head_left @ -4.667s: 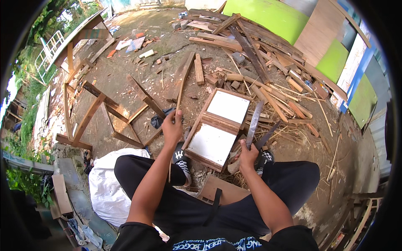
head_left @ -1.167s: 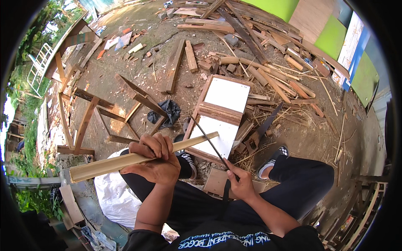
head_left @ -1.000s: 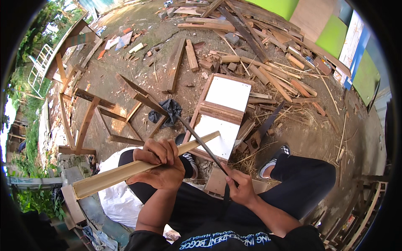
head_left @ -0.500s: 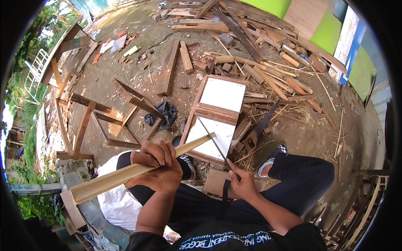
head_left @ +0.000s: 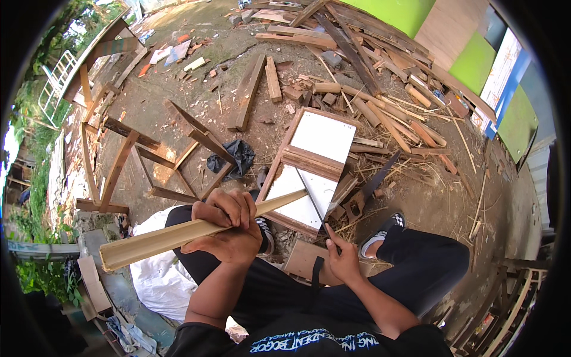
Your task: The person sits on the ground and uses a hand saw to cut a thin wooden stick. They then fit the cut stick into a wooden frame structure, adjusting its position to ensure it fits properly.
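Note:
A split length of pale bamboo (head_left: pixel 148 245) lies slantwise across my left hand (head_left: pixel 229 229). The fingers are wrapped round it, its broad end is at the left, and its narrow tip points to the right over the white panel. My right hand (head_left: pixel 344 259) grips a long, thin, dark blade (head_left: pixel 315 205), its forefinger stretched along it; the handle is mostly hidden by the fingers. The blade slants up and to the left, past the bamboo's narrow tip. Whether the two touch cannot be made out.
Between my feet and beyond lies a wooden frame with white panels (head_left: pixel 321 135). A handsaw (head_left: pixel 380 172) rests to its right, near piled bamboo and timber (head_left: pixel 380 113). Wooden frames (head_left: pixel 122 166) stand at the left, a black plastic bag (head_left: pixel 238 157) beside them.
The bamboo's broad end has swung up a little, so the piece lies flatter in view. The blade still meets its narrow tip, and both hands keep their grip. The whole view has shifted slightly.

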Demonstrator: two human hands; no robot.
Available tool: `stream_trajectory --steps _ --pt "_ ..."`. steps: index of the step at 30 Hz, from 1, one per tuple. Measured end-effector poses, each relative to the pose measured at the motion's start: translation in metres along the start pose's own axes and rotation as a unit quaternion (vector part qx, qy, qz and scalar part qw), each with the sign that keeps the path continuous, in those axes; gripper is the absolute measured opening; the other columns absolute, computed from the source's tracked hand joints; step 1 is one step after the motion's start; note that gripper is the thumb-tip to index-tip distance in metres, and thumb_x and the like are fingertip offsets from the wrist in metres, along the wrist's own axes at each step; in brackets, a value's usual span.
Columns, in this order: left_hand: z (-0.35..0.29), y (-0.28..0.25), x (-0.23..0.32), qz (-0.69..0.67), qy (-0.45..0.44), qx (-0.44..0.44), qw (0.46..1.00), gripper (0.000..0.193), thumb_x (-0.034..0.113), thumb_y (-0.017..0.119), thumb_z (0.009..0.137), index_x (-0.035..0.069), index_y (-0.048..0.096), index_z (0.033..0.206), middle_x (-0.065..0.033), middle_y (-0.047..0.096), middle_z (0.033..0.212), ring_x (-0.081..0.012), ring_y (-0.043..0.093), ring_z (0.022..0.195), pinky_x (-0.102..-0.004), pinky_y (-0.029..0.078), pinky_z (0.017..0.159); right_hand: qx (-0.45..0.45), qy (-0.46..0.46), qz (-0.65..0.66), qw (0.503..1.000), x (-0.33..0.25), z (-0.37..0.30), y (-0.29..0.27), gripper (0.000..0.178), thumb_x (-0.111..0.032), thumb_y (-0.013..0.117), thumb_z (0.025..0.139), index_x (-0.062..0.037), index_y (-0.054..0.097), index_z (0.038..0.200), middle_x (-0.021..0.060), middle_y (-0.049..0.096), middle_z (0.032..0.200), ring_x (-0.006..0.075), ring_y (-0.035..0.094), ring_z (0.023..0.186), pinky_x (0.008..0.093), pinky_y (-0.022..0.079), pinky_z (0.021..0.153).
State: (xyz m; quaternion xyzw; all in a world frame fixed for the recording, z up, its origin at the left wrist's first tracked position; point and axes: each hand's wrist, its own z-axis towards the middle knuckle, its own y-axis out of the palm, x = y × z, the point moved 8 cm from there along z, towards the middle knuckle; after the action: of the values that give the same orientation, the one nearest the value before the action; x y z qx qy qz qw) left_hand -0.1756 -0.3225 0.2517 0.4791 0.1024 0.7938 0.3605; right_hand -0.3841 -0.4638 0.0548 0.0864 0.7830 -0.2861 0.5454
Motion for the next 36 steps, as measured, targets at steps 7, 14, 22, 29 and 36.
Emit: stream_trajectory --steps 7,14,22,29,36 --pt "0.017 -0.020 -0.009 -0.015 -0.008 0.038 0.999 0.070 0.083 0.027 0.095 0.015 0.037 0.079 0.0002 0.034 0.065 -0.0089 0.026 0.049 -0.0226 0.027 0.047 0.007 0.032 -0.035 0.999 0.007 0.005 -0.001 0.041 -0.015 0.059 0.103 -0.0128 0.060 0.144 0.0177 0.067 0.075 0.0127 0.054 0.061 0.0325 0.048 0.064" --pt "0.035 -0.032 -0.024 -0.064 -0.045 0.020 0.997 0.077 0.085 0.019 0.094 0.013 0.038 0.072 0.0015 0.028 0.055 -0.0110 0.024 0.045 -0.0261 0.025 0.044 0.012 -0.004 0.042 0.999 -0.010 0.004 0.003 0.042 -0.017 0.058 0.105 -0.0090 0.059 0.146 0.0066 0.061 0.072 0.0116 0.056 0.065 0.0292 0.048 0.066" --pt "0.027 -0.008 -0.028 -0.035 -0.101 -0.055 0.993 0.088 0.087 0.011 0.091 0.009 0.040 0.063 -0.0022 0.034 0.050 -0.0148 0.030 0.043 -0.0288 0.027 0.044 0.005 -0.162 0.014 0.987 -0.079 -0.001 0.008 0.042 -0.009 0.055 0.103 -0.0006 0.059 0.143 0.0166 0.070 0.082 0.0186 0.064 0.069 0.0326 0.051 0.068" --pt "0.016 0.002 -0.030 -0.085 -0.131 -0.049 0.986 0.094 0.094 0.018 0.083 0.007 0.039 0.057 -0.0008 0.033 0.049 -0.0144 0.027 0.046 -0.0306 0.023 0.047 0.048 -0.119 -0.014 0.992 -0.043 -0.008 0.007 0.042 -0.005 0.054 0.101 0.0016 0.059 0.142 0.0213 0.071 0.090 0.0235 0.069 0.075 0.0343 0.053 0.073" --pt "0.012 -0.003 -0.032 -0.077 -0.135 -0.034 0.987 0.095 0.097 0.022 0.080 0.007 0.039 0.055 -0.0003 0.032 0.049 -0.0146 0.026 0.045 -0.0316 0.022 0.047 0.045 -0.182 -0.019 0.982 -0.079 -0.015 0.008 0.043 -0.005 0.055 0.102 -0.0005 0.058 0.144 0.0163 0.069 0.085 0.0184 0.062 0.071 0.0318 0.052 0.070"
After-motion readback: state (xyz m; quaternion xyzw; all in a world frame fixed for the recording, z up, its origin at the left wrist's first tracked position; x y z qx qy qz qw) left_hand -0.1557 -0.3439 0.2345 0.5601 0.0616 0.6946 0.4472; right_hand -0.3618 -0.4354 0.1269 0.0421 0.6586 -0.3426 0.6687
